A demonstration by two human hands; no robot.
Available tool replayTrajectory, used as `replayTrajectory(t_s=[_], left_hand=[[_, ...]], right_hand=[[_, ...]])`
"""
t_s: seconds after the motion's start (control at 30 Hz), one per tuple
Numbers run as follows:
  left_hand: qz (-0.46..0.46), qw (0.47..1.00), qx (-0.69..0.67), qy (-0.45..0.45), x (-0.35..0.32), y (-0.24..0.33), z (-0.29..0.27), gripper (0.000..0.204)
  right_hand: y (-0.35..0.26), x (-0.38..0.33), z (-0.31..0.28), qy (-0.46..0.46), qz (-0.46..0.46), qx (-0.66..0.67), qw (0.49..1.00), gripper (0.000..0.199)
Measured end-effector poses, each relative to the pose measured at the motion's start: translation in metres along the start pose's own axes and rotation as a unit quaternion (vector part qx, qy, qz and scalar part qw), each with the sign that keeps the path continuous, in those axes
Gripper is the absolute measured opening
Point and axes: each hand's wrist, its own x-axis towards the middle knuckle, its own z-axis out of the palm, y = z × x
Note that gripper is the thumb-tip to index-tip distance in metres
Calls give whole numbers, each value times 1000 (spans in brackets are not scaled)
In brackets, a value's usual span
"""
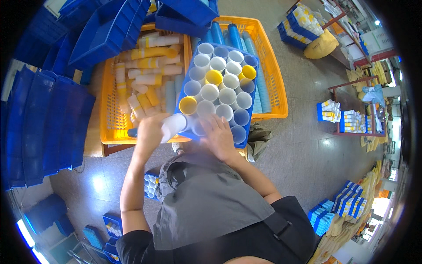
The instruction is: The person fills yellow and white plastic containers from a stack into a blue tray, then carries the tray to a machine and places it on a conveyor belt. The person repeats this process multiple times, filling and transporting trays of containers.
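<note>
Held tube: a white tube [175, 124], blurred, slanting from the left hand [150, 132] toward one or two o'clock, with twelve at the top of the view.
Left hand: closed around the tube's near end.
Right hand [220, 137]: fingers stretched over the near tubes of the blue tray [251, 109]; blur hides whether they grip one, so I cannot tell.
Weight: probably light, since the tubes look hollow and thin-walled.
Stiffness: likely springy plastic, apt to dent under a hard pinch rather than break.
Surface: smooth-looking, so perhaps a little slippery.
Best hold: around the outside wall, near one end, with gentle pressure that keeps the mouth round.
Tube from left hand: touching, at two to three o'clock.
Tube from right hand: apart, at nine to ten o'clock.
Tray from left hand: about two o'clock, packed with upright white and yellow tubes.
Orange crate [106, 119]: loose tubes [151, 79] lie inside it, at twelve o'clock from the left hand.
</note>
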Motion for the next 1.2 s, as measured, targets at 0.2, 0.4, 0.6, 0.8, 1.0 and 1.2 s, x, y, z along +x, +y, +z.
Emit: replayTrajectory(t_s=[0.2,0.4,0.6,0.8,1.0,1.2], left_hand=[[-165,959,-230,-32,-45,-38,-62,45],[-205,924,-315,-73,-58,-53,-12,39],[-150,595,-767,-190,-101,-47,54,41],[-301,573,-762,-6,-68,27,134,70],[-263,604,-742,124,-100,16,132,75],[-403,742,-425,326,-261,-41,72,46]], right_hand=[[-16,25,0,16,-161,-9,987,92],[-26,40,21,-89,-184,55,977,91],[3,2,-6,-23,-102,69,992,67],[177,55,-40,180,227,284,914,88],[185,85,-38,120,281,400,864,86],[88,36,-11,-101,209,547,804,72]])
